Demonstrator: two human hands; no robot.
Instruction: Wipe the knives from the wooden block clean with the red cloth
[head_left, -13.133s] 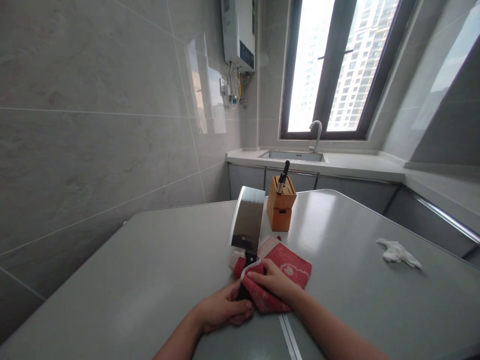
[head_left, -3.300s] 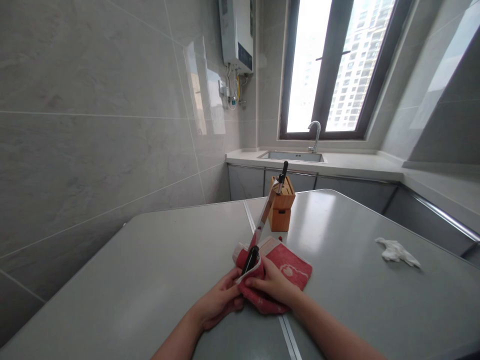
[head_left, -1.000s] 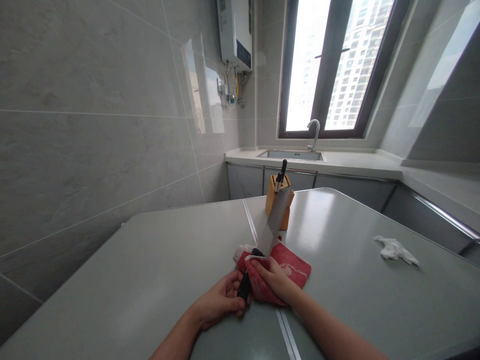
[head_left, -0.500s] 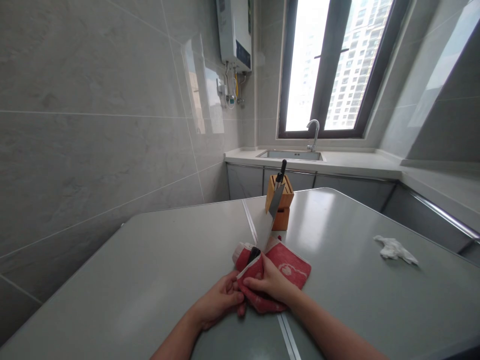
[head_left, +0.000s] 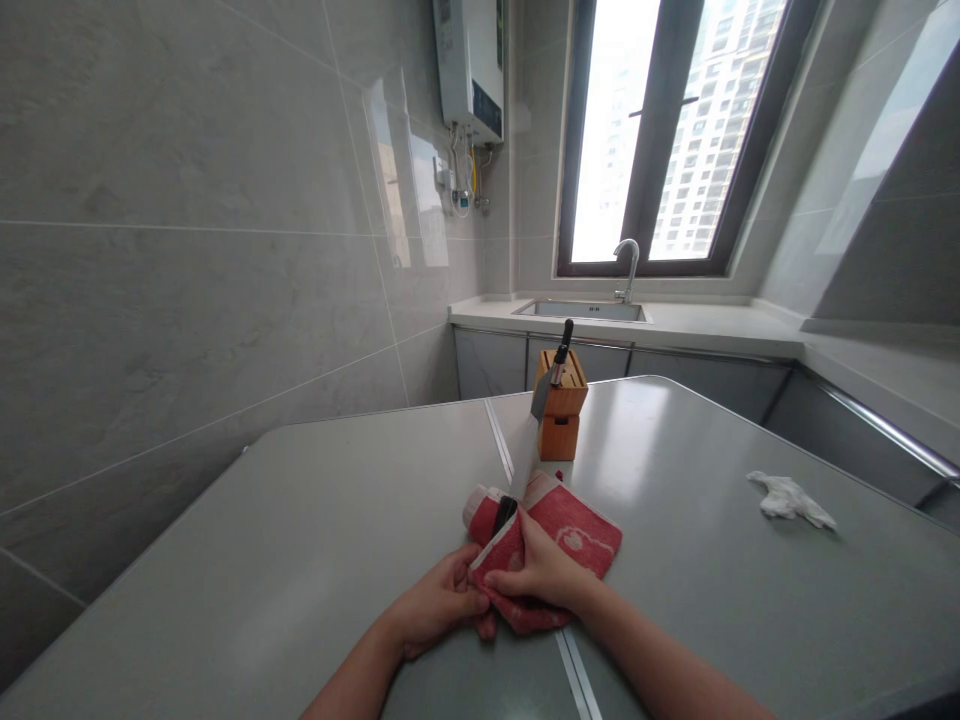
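A red towel [head_left: 577,535] with white edging is bunched around the black handle of a knife [head_left: 505,514]. The broad blade tilts up and away from me, its far end overlapping the knife block [head_left: 561,436] in view. My left hand [head_left: 439,605] has its fingers curled on the towel's lower left side; how much handle lies beneath is hidden. With thumb and fingers, my right hand [head_left: 544,570] pinches a towel fold over the handle. The towel's right part spreads out beside my right hand. Another black-handled knife [head_left: 565,340] stands in the wooden block.
A crumpled white tissue [head_left: 791,502] lies on the grey table [head_left: 315,540] at the right. Pale metal strips cross the tabletop. Beyond the far edge are a counter [head_left: 705,318], a sink with a faucet [head_left: 631,268] and a window. A water heater [head_left: 471,75] hangs on the wall.
The knife blade has swung slightly left and turned, uncovering more of the block's front. The handle and towel fold shifted slightly left; both hands keep their hold.
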